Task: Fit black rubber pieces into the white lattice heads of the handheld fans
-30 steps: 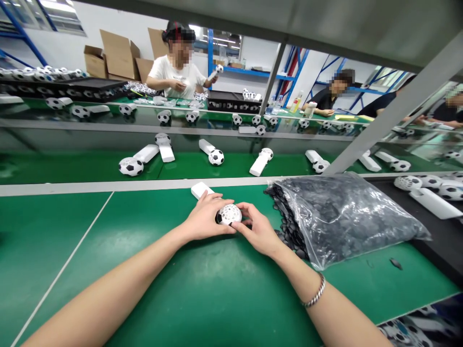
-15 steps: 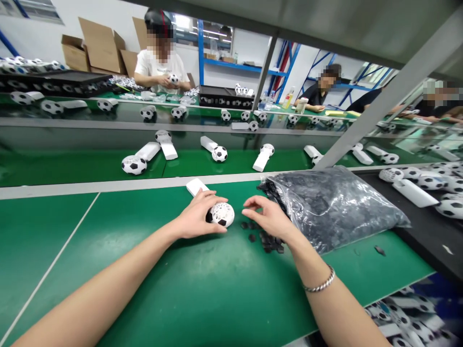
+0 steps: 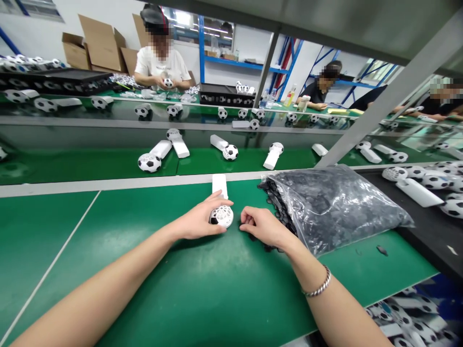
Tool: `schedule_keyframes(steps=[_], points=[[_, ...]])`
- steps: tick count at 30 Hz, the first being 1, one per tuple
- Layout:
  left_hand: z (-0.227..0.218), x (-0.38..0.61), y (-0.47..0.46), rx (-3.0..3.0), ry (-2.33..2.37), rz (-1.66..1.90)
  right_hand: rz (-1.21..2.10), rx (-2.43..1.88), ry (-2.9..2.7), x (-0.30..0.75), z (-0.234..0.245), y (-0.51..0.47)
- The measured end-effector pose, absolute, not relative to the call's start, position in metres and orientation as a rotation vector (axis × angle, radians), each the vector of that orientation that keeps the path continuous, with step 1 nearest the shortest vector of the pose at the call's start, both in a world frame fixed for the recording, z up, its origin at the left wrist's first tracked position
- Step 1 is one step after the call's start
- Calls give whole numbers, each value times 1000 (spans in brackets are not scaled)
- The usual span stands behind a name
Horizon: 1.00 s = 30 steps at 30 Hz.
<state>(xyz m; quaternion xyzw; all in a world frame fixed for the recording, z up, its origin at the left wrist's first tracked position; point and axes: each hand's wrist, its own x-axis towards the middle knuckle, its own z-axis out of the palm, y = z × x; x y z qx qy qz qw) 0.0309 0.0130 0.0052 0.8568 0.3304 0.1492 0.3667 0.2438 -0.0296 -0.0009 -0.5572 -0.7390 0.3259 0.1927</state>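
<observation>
Holds, at the centre of the frame, one ball-headed device (image 3: 224,217) in the left hand (image 3: 200,219), thumb below and fingers above, spread only as wide as the ball. Has the openwork face up and the white handle (image 3: 219,185) pointing to the frame's top. Holds the right hand (image 3: 264,224) curled just right of the ball, apart from it, fingertips drawn together; cannot tell about a piece inside the pinch. Counts, right of centre, one clear bag (image 3: 336,207) of black pieces (image 3: 284,209), too many to number; one loose black piece (image 3: 381,250) farther right; one bracelet (image 3: 320,285) at lower right. Counts four whole devices (image 3: 230,152) on the green strip (image 3: 198,166) across the upper middle, left of the diagonal post (image 3: 372,115).
</observation>
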Motion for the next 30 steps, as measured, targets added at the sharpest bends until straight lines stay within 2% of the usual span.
schedule_keyframes(steps=[2, 7, 14, 18, 26, 30], points=[[5, 29, 15, 2190, 788, 364, 945, -1463, -2032, 243, 3, -31], [8, 23, 19, 2156, 688, 342, 769, -1146, -2084, 236, 12, -34], [6, 29, 15, 2130, 712, 361, 356, -951, -2403, 229, 10, -39], [3, 35, 11, 2110, 795, 420, 260, -887, -2462, 222, 10, -40], [0, 38, 6, 2114, 851, 537, 757, -1101, -1881, 221, -11, -23], [-1, 39, 7, 2081, 859, 558, 849, -1085, -1830, 224, -15, -18]])
